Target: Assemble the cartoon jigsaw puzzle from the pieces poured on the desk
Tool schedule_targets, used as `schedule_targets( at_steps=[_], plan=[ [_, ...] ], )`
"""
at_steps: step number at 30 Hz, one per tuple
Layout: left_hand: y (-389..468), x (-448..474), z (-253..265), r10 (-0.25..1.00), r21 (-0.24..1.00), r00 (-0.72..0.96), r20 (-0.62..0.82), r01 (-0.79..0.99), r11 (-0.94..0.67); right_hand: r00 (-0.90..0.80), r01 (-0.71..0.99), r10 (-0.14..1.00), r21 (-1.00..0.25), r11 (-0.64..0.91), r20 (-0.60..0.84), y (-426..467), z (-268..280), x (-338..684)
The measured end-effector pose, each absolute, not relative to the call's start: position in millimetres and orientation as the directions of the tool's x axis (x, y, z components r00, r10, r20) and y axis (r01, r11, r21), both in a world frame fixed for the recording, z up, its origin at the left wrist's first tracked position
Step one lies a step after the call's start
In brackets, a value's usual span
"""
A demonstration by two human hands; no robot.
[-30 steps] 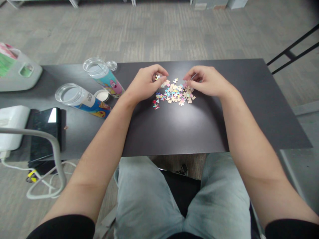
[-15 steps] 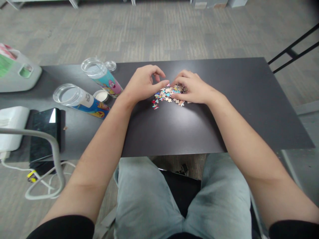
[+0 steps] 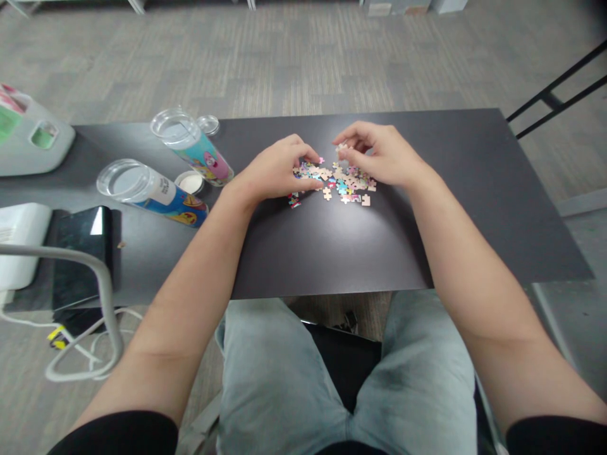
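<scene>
A loose pile of small jigsaw puzzle pieces (image 3: 351,180) lies on the dark table (image 3: 332,253), some colour side up and others showing their plain backs. My left hand (image 3: 284,165) is low over the pile's left end, thumb and fingers apart, its fingertips touching or close to the pieces. Just beyond the pile, my right hand (image 3: 374,148) is raised a little, with puzzle pieces (image 3: 344,149) pinched between thumb and fingers. How many it has cannot be made out.
Left of the pile stand two clear cans with cartoon prints, one blue (image 3: 156,193), one turquoise (image 3: 194,145), with a white lid (image 3: 190,182) and a clear lid (image 3: 208,125). Farther left are a black tablet-like device (image 3: 80,253), a white box (image 3: 21,243) and a grey-white bin (image 3: 42,139).
My right hand has lifted off the pile, up and to the right, with pieces between its fingers. My left hand has lowered onto the left side of the pile. The pieces are spread wider.
</scene>
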State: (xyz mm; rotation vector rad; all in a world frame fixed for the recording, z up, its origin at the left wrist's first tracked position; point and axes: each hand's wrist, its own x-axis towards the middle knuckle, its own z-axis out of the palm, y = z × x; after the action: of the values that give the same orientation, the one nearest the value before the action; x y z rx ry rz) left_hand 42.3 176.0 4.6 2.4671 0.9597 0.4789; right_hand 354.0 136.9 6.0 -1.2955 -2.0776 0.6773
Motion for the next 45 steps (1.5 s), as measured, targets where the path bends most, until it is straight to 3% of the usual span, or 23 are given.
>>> schedule_targets(
  at_steps=[5,13,17,25,31,36,40,45],
  plan=[
    [177,43,3,0.696,0.545,0.696,0.174,0.521,-0.657,-0.369,0.599,0.909,-0.699,0.391,0.193,135,15,369],
    [172,48,10,0.729,0.588,0.651,0.211,0.511,-0.627,-0.458,0.731,0.886,-0.533,0.426,0.08,136,9,405],
    [169,49,14,0.767,0.647,0.6,0.227,0.496,-0.58,-0.479,0.715,0.877,-0.564,0.414,0.037,140,7,405],
    [166,51,15,0.796,0.698,0.562,0.223,0.477,-0.533,-0.434,0.687,0.894,-0.599,0.411,0.115,140,6,391],
    [168,51,15,0.812,0.719,0.545,0.209,0.477,-0.505,-0.369,0.628,0.923,-0.703,0.333,0.107,131,23,385],
    [168,49,16,0.799,0.683,0.557,0.227,0.494,-0.538,-0.37,0.585,0.924,-0.747,0.316,0.102,130,25,384],
    [172,46,14,0.746,0.578,0.622,0.239,0.526,-0.624,-0.391,0.545,0.912,-0.767,0.339,0.125,129,24,383],
    [171,47,1,0.66,0.495,0.747,0.082,0.544,-0.677,-0.385,0.553,0.918,-0.772,0.314,0.097,125,33,385]
  ],
)
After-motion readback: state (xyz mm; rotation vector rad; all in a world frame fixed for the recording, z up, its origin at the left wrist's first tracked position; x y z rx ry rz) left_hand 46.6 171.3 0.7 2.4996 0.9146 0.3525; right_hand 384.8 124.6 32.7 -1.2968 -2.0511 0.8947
